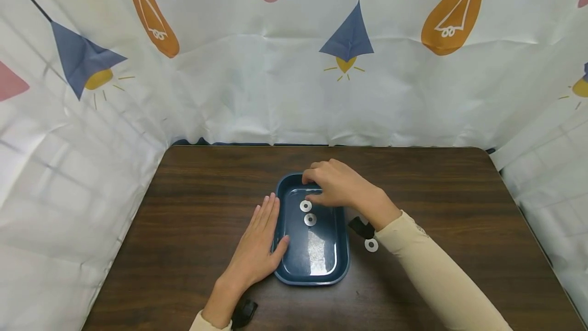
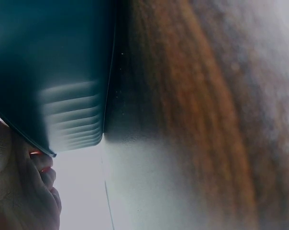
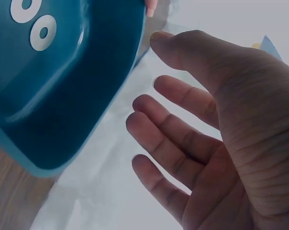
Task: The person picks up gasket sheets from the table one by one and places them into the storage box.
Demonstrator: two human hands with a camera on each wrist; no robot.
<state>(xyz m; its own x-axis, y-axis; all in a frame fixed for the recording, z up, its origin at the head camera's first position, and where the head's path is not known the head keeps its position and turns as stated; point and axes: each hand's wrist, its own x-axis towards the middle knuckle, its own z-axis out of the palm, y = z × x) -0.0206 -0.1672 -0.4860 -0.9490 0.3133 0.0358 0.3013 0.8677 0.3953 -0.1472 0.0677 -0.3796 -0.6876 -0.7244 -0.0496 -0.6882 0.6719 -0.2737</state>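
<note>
A dark blue tray (image 1: 296,257) with rounded corners lies on the table, its short sides toward and away from me. Two flat white washers, a farther one (image 1: 305,211) and a nearer one (image 1: 310,224), lie inside it, close together. My left hand (image 1: 257,249) rests along the tray's left side, fingers straight and thumb over the rim. Over the far right corner of the tray hovers my right hand (image 1: 337,184), fingers gently bent. In the right wrist view, nothing is between the right fingers (image 3: 159,143). A third washer (image 1: 371,250) lies on the table right of the tray, beside the right wrist.
The dark wood-grain table (image 1: 202,178) has a white curtain (image 1: 275,91) printed with lamps and bulbs behind it and at both sides. A black wrist device (image 1: 361,228) sits under my right wrist, another (image 1: 244,314) by my left.
</note>
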